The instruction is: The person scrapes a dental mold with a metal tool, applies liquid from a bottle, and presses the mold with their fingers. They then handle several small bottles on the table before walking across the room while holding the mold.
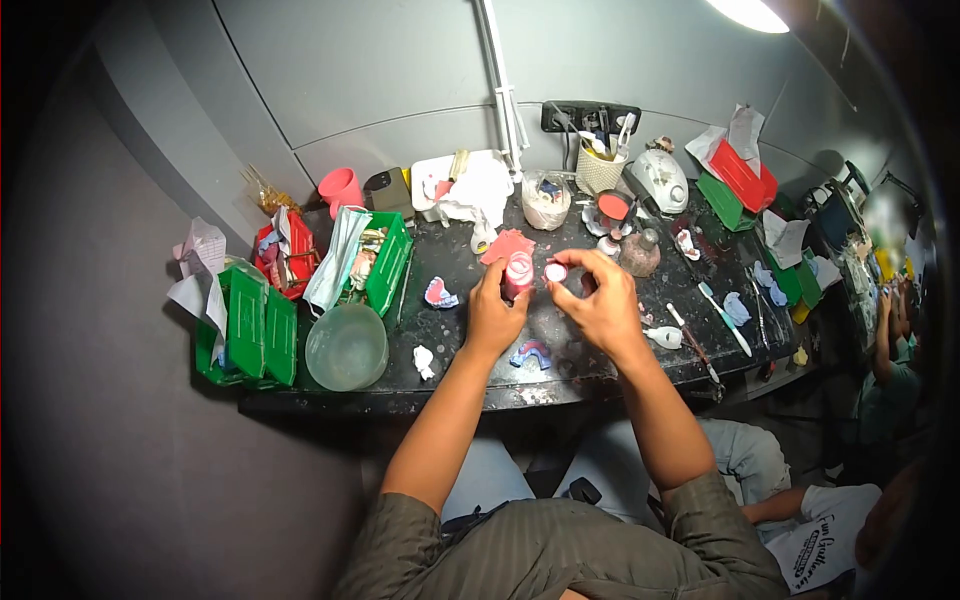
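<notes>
The left hand (492,312) is wrapping its fingers (497,275) around a small pink bottle (518,275), gripping it upright just above the dark surface (470,385). The right hand (600,305) is pinching a small round pink cap (555,271) between thumb and fingertips, holding it just beside the bottle's top and apart from it. Directly below the two hands, a pink-and-blue dental cast (531,353) is lying on the surface. To the left of the left hand's fingers, another pink dental piece (439,293) is resting, and farther left a clear bowl (346,346) is sitting near green bins (250,325). Right of the right hand, a toothbrush (724,318) is lying.
</notes>
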`<state>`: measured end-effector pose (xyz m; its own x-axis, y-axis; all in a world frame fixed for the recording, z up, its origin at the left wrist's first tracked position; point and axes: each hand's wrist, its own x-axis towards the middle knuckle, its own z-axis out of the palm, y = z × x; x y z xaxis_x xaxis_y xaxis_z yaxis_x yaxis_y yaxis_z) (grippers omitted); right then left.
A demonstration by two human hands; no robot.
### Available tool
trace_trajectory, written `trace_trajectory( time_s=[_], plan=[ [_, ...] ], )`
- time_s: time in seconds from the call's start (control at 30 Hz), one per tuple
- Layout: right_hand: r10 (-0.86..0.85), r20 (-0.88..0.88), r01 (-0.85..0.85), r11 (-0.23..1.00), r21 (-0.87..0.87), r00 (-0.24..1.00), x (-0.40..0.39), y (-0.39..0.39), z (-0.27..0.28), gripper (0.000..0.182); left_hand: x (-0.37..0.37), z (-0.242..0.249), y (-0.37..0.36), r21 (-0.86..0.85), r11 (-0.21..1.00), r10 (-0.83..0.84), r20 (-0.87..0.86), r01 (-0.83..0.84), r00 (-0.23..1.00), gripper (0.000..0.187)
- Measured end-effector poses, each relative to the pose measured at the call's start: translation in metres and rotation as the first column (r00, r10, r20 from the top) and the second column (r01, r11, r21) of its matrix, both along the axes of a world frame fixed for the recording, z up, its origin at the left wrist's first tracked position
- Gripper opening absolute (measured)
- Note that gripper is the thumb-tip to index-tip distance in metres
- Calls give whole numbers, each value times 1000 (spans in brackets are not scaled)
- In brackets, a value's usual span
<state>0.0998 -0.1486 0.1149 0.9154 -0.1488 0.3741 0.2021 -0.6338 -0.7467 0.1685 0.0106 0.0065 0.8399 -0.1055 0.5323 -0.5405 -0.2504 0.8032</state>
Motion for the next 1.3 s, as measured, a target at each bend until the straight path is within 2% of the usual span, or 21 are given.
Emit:
trace_trajectory(
  time_s=[0.13,0.37,0.43,0.5,0.57,0.73,1.03,1.13,1.23,1.3],
  plan=[
    [42,60,-38,997,-64,997,23,2,-3,34,-3,6,0,13,999,-49,21,49,999,45],
    [151,-18,-152,971,-185,988,37,3,3,40,-6,13,0,-1,998,-67,-5,67,998,45],
    [164,6,-158,961,-229,986,37,3,5,40,-6,11,-1,-11,997,-79,-27,79,996,45],
    [179,34,-164,949,-271,983,38,3,9,41,-5,10,-1,19,998,-67,15,67,998,46],
    [227,-15,-220,920,-324,974,39,2,12,45,-5,10,-1,29,997,-70,20,69,997,47],
    [296,23,-269,895,-357,955,40,1,14,45,-5,7,-2,52,996,-71,31,69,997,48],
    [339,-106,-351,836,-422,935,44,-1,29,44,-4,6,0,59,994,-97,-1,97,995,49],
    [412,-106,-416,804,-426,905,48,-4,28,41,-3,4,0,62,992,-106,-40,108,994,53],
    [408,-103,-411,805,-428,907,50,-6,28,40,-3,4,-1,65,994,-85,0,85,996,54],
    [450,-7,-417,822,-389,893,54,-8,24,41,-4,5,-1,66,993,-99,-9,100,995,53]
  ],
)
